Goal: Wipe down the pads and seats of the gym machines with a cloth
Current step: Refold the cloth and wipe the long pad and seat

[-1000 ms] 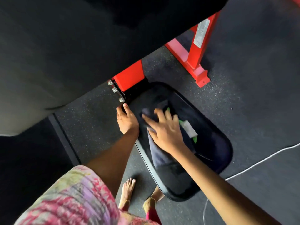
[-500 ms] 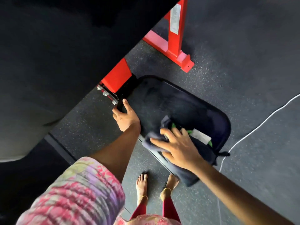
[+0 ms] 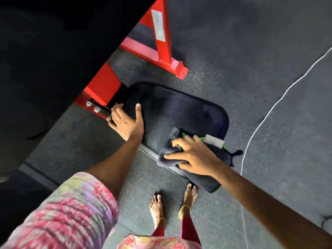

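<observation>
Cloth (image 3: 172,155) nearer seat's (image 3: 179,108) near edge

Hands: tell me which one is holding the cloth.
The right hand, curled on the dark cloth at the seat's near end. The left hand only braces the seat's edge.
</observation>
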Demonstrator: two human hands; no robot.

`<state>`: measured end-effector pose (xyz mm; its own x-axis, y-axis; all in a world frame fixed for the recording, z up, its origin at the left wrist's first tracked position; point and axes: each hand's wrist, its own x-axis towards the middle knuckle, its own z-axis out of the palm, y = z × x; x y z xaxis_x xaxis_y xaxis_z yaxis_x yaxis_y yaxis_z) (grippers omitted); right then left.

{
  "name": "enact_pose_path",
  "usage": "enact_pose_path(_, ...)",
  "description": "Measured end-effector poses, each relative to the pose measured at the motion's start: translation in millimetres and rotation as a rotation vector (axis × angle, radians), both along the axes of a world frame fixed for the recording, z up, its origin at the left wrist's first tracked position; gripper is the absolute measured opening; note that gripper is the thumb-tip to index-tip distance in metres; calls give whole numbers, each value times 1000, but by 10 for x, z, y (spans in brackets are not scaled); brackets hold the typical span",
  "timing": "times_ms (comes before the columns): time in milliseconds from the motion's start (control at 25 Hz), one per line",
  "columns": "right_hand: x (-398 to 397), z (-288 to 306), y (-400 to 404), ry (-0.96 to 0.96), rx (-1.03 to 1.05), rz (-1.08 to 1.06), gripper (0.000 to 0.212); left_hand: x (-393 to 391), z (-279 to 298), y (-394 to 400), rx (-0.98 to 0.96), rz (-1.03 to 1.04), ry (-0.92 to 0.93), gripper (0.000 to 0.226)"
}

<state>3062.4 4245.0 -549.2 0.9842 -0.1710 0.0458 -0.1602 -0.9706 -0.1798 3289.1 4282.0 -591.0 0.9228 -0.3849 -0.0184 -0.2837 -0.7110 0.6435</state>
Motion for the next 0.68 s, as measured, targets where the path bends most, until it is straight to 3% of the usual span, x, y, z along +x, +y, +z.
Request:
enact_pose_path(160,388,-15,240,-59,-28,-572,47,24,-20,-33,35,-87,-51,63)
enact_pose_path(200,506,-26,369,-88,-22,-595,47,35,-26,-28,46,-129,-75,59)
enact_pose_path(360,-20,-79,496,-59,-48,-108,41,-97,-8,14,79,-499,-237,51)
enact_pose_path(400,-254,-99,422,-69,-46,-98,40,-171,18,23,88,-552,-223,49)
enact_pose_path(560,-590,-172,51,-221,31,-653,44,-632,155,-9,69,-722,-175,54)
enact_pose_path(680,-437,-244,344,-378,171,-1037,43,-1066,232,-227,83,-801,-98,53)
